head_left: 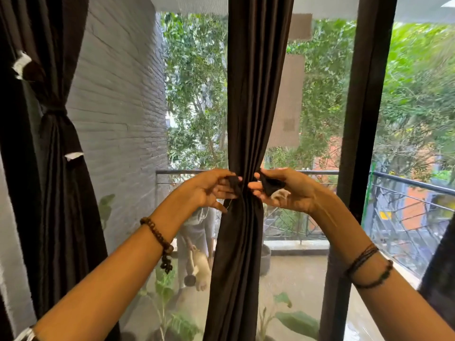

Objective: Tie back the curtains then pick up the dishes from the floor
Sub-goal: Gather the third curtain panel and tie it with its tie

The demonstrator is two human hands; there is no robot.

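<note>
Both hands pinch tieback (270, 185) ends around curtain (248, 107).

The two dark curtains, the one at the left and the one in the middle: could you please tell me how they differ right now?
1. The left curtain is already cinched by a tie and no hand touches it; the middle curtain is gathered, each tie end pinched by the left hand and right hand.
2. The left curtain shows white patches; the middle one shows none.

Both are dark and hang in folds.
</note>
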